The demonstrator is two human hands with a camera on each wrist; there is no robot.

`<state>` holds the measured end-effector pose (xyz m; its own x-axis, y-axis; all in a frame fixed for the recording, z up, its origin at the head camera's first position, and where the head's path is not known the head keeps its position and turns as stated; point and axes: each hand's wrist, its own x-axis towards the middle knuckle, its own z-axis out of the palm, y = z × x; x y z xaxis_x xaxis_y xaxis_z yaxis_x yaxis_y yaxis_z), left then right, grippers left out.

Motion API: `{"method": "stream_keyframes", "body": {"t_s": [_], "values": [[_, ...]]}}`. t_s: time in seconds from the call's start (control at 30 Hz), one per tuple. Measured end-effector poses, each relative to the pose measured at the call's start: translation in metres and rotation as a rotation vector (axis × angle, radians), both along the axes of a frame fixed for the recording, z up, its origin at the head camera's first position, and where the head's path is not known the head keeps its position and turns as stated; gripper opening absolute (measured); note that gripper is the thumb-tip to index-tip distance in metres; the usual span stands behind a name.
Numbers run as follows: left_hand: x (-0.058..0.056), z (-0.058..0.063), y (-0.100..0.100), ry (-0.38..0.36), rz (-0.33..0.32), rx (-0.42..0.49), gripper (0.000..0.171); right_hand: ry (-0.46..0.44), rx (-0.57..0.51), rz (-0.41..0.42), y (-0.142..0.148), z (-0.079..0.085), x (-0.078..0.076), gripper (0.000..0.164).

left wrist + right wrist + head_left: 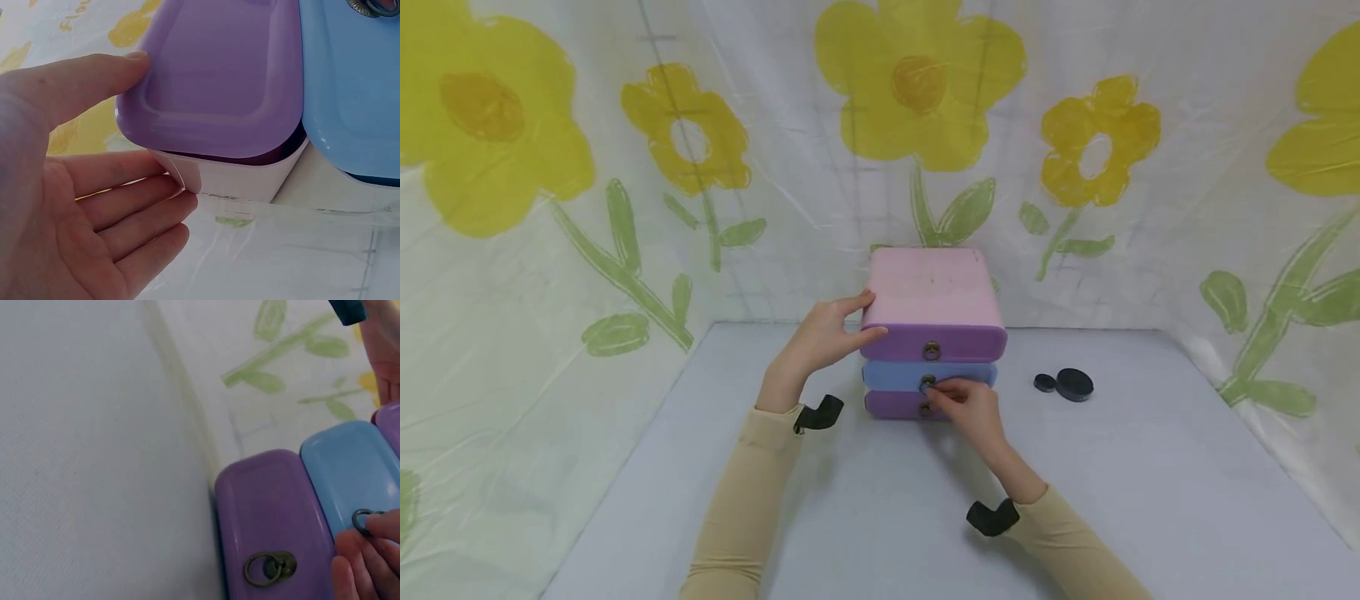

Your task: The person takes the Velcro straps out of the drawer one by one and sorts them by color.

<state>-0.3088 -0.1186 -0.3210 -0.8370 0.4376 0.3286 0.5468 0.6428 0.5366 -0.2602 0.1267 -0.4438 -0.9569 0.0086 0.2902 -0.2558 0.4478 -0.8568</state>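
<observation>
A small three-drawer box with a pink top (pixel 932 287) stands at the back of the table. Its upper drawer front (pixel 898 343) is purple, the middle one (pixel 886 375) blue, the lowest (pixel 269 506) purple. My right hand (pixel 976 414) pinches the metal ring pull (pixel 355 520) of the blue drawer between thumb and fingers. At the box's upper left, my left hand (pixel 822 337) rests with its thumb on the edge of the upper purple front and its straight fingers (pixel 144 212) against the pale side wall.
Two black round discs, a small one (pixel 1044 382) and a larger one (pixel 1075 385), lie right of the box on the white table (pixel 880 517). Behind hangs a white curtain (pixel 782 108) with yellow flowers. The lowest drawer has its own ring pull (pixel 256 570).
</observation>
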Motion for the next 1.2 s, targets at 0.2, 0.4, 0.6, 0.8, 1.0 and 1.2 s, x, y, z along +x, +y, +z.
{"method": "stream_keyframes", "body": {"t_s": [0.2,0.4,0.6,0.8,1.0,1.2], "values": [[0.001,0.001,-0.001,-0.011,0.003,0.004,0.07,-0.012,-0.051,0.047,-0.002,0.0,-0.001,0.017],[0.002,0.002,-0.001,-0.026,0.016,0.002,0.071,-0.007,-0.096,0.097,-0.005,0.012,0.01,0.015],[0.002,0.002,0.0,-0.033,0.02,-0.001,0.071,-0.021,-0.114,0.106,-0.007,0.028,0.023,0.014],[0.001,0.002,0.001,-0.028,0.018,-0.003,0.071,-0.036,-0.152,0.098,-0.006,0.027,0.023,0.013],[0.0,0.001,0.001,-0.022,0.017,-0.001,0.069,-0.053,-0.167,0.104,-0.006,0.029,0.022,0.013],[0.0,0.0,0.0,-0.016,0.022,-0.013,0.07,-0.059,-0.164,0.12,-0.001,0.009,0.013,0.013]]}}
